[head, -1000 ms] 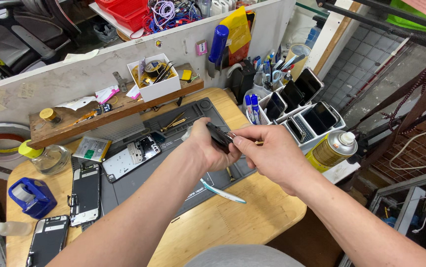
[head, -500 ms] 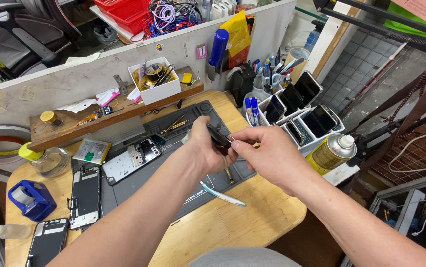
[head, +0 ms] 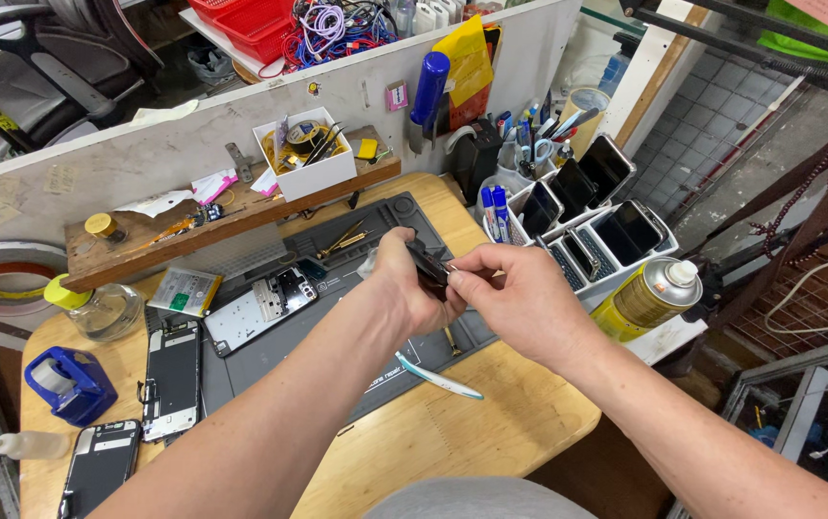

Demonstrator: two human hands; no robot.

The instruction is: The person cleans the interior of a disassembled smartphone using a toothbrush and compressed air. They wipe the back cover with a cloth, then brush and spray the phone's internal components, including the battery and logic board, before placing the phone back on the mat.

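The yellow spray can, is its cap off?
No, the yellow spray can lies tilted at the bench's right edge with its white cap still on.

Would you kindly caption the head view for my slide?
Both hands, left hand and right hand, grip a small dark part above a grey repair mat.

Taking the grey repair mat [head: 337, 336] as landmark: a white open carton [head: 304, 159] of small parts stands behind it on the wooden shelf. A yellow spray can [head: 646, 296] with white cap lies to its right. Dark phone screens [head: 172, 378] lie on its left edge, another [head: 99, 468] beyond. A green-labelled flat battery [head: 183, 289] rests at its far-left corner.
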